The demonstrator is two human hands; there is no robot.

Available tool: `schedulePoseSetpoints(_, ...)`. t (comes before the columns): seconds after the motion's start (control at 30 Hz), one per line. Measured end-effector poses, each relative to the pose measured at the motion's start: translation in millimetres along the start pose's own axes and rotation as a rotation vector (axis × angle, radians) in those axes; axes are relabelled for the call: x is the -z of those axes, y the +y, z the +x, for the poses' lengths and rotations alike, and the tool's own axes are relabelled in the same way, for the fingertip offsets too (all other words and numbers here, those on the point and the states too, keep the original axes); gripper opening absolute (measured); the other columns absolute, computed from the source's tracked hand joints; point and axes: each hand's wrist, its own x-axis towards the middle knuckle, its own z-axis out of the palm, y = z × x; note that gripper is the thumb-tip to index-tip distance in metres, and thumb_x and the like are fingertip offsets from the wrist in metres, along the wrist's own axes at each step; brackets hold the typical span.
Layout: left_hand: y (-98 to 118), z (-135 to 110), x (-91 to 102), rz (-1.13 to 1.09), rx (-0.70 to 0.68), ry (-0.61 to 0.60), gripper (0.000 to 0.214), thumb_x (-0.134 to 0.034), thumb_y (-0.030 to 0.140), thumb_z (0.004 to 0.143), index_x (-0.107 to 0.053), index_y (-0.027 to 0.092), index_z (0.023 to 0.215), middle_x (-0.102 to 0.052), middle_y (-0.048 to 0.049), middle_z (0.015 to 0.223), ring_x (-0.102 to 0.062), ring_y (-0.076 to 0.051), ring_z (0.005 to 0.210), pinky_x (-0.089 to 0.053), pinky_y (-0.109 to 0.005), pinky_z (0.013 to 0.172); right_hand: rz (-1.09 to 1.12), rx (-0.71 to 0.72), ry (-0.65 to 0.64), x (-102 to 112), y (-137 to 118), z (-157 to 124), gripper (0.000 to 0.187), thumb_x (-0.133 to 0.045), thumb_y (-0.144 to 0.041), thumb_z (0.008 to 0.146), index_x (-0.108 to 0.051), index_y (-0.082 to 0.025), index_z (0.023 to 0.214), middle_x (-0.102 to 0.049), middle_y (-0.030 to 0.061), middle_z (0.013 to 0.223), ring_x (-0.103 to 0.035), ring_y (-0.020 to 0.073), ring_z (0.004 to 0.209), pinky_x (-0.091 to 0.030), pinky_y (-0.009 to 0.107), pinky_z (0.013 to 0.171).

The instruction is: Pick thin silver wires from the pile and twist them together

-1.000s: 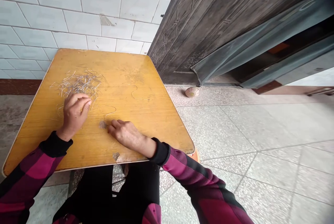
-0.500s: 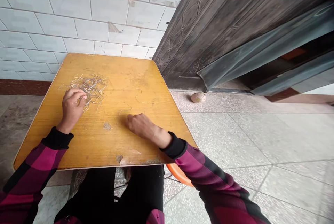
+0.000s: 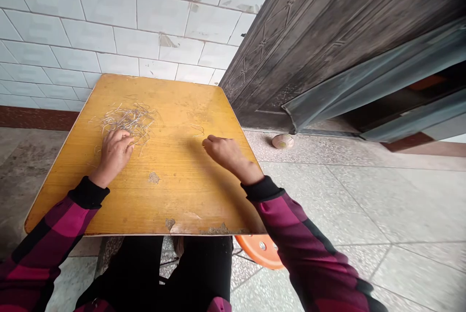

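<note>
A loose tangle of thin, shiny wires (image 3: pixel 129 119) lies on the left part of the yellow wooden table (image 3: pixel 174 195). At its near edge is my left hand (image 3: pixel 115 153), fingers bent and drawn together against the wires; what they pinch is hidden. Right of the tabletop's middle, my right hand (image 3: pixel 227 153) is closed, knuckles up, with its fingertips at the end of a thin curved wire (image 3: pixel 197 130). Another thin strand seems to lie beside that one, too fine to separate clearly.
White wall tiles (image 3: pixel 109 11) stand behind the table, and a dark carved door (image 3: pixel 269 50) is at the right with a grey-green curtain (image 3: pixel 327 93). A pale ball (image 3: pixel 283 141) rests on the floor. An orange stool (image 3: pixel 260 251) shows under the table's front edge.
My right hand has moved away from me and to the right, bringing its wire near the lone strand. My left hand has shifted slightly right and lowered onto the tangle's edge. The view has shifted slightly.
</note>
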Motion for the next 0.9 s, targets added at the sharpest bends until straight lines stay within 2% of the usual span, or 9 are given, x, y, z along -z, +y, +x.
schedulePoseSetpoints(0.03, 0, -1, -0.2, 0.033, -0.003, -0.015, 0.016, -0.059, 0.015, 0.084, -0.071, 0.021, 0.091, -0.065, -0.0081, 0.105, -0.056, -0.026, 0.1, -0.047, -0.044, 0.089, 0.03, 0.022, 0.025, 4, -11, 1, 0.028, -0.037, -0.017, 0.099, -0.065, -0.014, 0.102, -0.067, 0.0111, 0.098, -0.06, 0.0167, 0.073, -0.027, 0.029, 0.054)
schedulePoseSetpoints(0.13, 0, -3, -0.9, 0.123, -0.001, -0.063, 0.016, -0.062, 0.016, 0.082, -0.073, 0.021, 0.093, -0.063, -0.0105, 0.116, -0.054, -0.029, 0.106, -0.046, -0.046, 0.09, 0.085, 0.261, 0.11, 14, -56, 10, 0.028, -0.037, -0.014, 0.1, -0.063, -0.017, 0.111, -0.065, 0.0095, 0.102, -0.061, 0.0164, 0.082, -0.032, 0.028, 0.056)
schedulePoseSetpoints(0.2, 1, -3, -1.0, 0.17, 0.018, -0.104, 0.018, -0.063, 0.016, 0.083, -0.073, 0.021, 0.096, -0.06, -0.0118, 0.122, -0.052, -0.031, 0.11, -0.046, -0.047, 0.091, 0.072, 0.408, 0.142, 17, -88, 24, 0.034, -0.035, -0.014, 0.101, -0.055, -0.018, 0.128, -0.064, 0.0105, 0.109, -0.061, 0.0182, 0.087, -0.035, 0.028, 0.056)
schedulePoseSetpoints(0.27, 2, -3, -0.7, 0.199, 0.04, -0.15, 0.021, -0.062, 0.017, 0.084, -0.073, 0.02, 0.101, -0.058, -0.0132, 0.127, -0.05, -0.033, 0.114, -0.045, -0.047, 0.092, 0.039, 0.498, 0.194, 17, -114, 41, 0.038, -0.031, -0.016, 0.103, -0.047, -0.017, 0.138, -0.062, 0.013, 0.115, -0.06, 0.0211, 0.091, -0.039, 0.03, 0.056)
schedulePoseSetpoints(0.37, 2, -3, 0.0, 0.221, 0.062, -0.192, 0.024, -0.061, 0.016, 0.085, -0.072, 0.018, 0.106, -0.056, -0.0153, 0.129, -0.049, -0.035, 0.115, -0.044, -0.048, 0.093, 0.016, 0.541, 0.238, 15, -138, 66, 0.038, -0.024, -0.016, 0.104, -0.051, -0.012, 0.13, -0.06, 0.0168, 0.115, -0.06, 0.0222, 0.093, -0.045, 0.032, 0.059)
schedulePoseSetpoints(0.5, 1, -2, 0.6, 0.239, 0.068, -0.179, 0.025, -0.058, 0.015, 0.086, -0.071, 0.019, 0.107, -0.057, -0.0154, 0.127, -0.049, -0.035, 0.114, -0.044, -0.048, 0.091, -0.004, 0.586, 0.239, 16, -144, 81, 0.039, -0.021, -0.012, 0.103, -0.06, -0.009, 0.111, -0.061, 0.0168, 0.11, -0.06, 0.0214, 0.09, -0.048, 0.032, 0.062)
schedulePoseSetpoints(0.67, -1, -4, 0.1, 0.249, 0.09, -0.157, 0.026, -0.056, 0.014, 0.086, -0.072, 0.02, 0.106, -0.056, -0.016, 0.126, -0.048, -0.035, 0.113, -0.043, -0.049, 0.089, 0.05, 0.688, 0.354, 10, -131, 64, 0.039, -0.022, -0.014, 0.104, -0.06, -0.011, 0.106, -0.064, 0.0146, 0.106, -0.06, 0.0202, 0.089, -0.049, 0.031, 0.063)
schedulePoseSetpoints(0.77, -3, -5, -0.6, 0.25, 0.109, -0.153, 0.025, -0.056, 0.014, 0.086, -0.073, 0.021, 0.104, -0.057, -0.0156, 0.125, -0.048, -0.035, 0.113, -0.042, -0.05, 0.09, 0.231, 0.692, 0.472, -2, -120, 45, 0.036, -0.024, -0.014, 0.104, -0.06, -0.011, 0.107, -0.066, 0.0144, 0.107, -0.062, 0.0185, 0.09, -0.053, 0.031, 0.071)
schedulePoseSetpoints(0.9, -4, -5, -2.0, 0.267, 0.131, -0.146, 0.023, -0.058, 0.015, 0.085, -0.074, 0.02, 0.1, -0.059, -0.0159, 0.122, -0.049, -0.036, 0.112, -0.042, -0.051, 0.089, 0.611, 0.588, 0.639, -16, -105, 22, 0.029, -0.03, -0.015, 0.103, -0.058, -0.015, 0.108, -0.069, 0.0123, 0.103, -0.066, 0.0173, 0.093, -0.055, 0.03, 0.079)
